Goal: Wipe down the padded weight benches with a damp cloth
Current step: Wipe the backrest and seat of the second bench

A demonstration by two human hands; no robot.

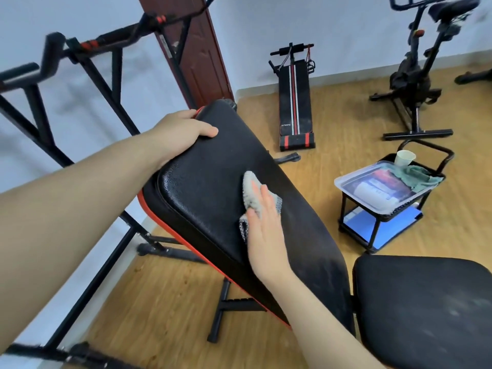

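Observation:
A black padded bench back (213,166) with a red edge slopes up from the lower right to the upper middle. My left hand (183,131) grips its top left edge, thumb on the pad. My right hand (266,230) lies flat with fingers together, pressing a grey cloth (251,190) against the middle of the pad. The cloth pokes out above and left of my fingers. The bench's black seat pad (426,310) sits at the lower right and looks dusty.
A black pull-up frame (87,59) stands along the white wall on the left. A sit-up board (295,102) and an exercise bike (415,75) stand at the back. A small black stand holds a clear tray (346,181), a paper cup (404,157) and a green cloth (418,175).

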